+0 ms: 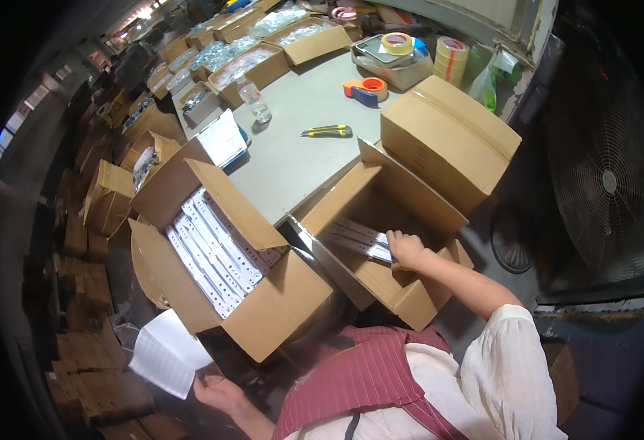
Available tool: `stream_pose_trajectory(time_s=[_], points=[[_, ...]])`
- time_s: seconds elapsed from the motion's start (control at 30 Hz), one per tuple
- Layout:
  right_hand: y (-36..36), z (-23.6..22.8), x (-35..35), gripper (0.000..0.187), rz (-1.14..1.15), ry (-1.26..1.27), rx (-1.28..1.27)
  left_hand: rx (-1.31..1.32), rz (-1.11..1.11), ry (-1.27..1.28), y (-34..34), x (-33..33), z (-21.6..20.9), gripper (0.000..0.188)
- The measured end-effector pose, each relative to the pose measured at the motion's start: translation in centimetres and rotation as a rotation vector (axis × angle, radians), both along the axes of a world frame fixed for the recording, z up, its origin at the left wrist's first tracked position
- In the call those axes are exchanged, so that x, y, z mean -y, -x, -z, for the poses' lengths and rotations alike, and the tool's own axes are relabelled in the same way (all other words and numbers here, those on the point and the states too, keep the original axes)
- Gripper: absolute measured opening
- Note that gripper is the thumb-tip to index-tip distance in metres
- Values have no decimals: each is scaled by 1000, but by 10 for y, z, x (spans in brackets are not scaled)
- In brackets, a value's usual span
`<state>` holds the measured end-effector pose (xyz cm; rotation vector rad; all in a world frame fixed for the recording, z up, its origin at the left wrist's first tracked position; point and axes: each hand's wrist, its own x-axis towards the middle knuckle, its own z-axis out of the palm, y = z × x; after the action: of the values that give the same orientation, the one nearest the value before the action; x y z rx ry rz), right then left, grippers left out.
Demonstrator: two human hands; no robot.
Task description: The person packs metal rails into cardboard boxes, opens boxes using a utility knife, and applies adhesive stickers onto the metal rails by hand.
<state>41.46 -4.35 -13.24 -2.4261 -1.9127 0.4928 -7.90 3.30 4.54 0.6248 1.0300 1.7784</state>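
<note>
My right hand (407, 251) is inside the open cardboard box (418, 297) on the right, its fingers closed around the near end of some white metal drawer slides (358, 238). Their far ends lie in the box's shadow. At the lower left, my left hand (221, 394) grips a creased white printed sheet (166, 353) by its lower corner. Between my hands, slightly to the left, stands another open cardboard box (278, 304), filled with rows of similar drawer slides (215, 253) with punched holes. Its flaps are folded outward.
On the grey table (285, 169) lie a yellow-black utility knife (327, 131), an orange-blue tape dispenser (366, 91), a clear bottle (254, 101) and a clipboard (223, 139). A closed carton (450, 128) stands at the right, near a large fan (608, 180). Stacked cartons (105, 396) line the left.
</note>
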Motion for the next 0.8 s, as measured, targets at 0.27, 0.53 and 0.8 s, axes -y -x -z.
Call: stream_pose_trajectory(time_s=[0.27,0.53,0.8], points=[[-12,0,-6,86,-23,63,-25,32,-38,46,-1,9,20,37],[11,-97,-7,59,206,159,-349,64,-112,-8,28,16,27,27],[45,-197,84,56,495,137,-1263,90,-232,25,56,25,51,33]])
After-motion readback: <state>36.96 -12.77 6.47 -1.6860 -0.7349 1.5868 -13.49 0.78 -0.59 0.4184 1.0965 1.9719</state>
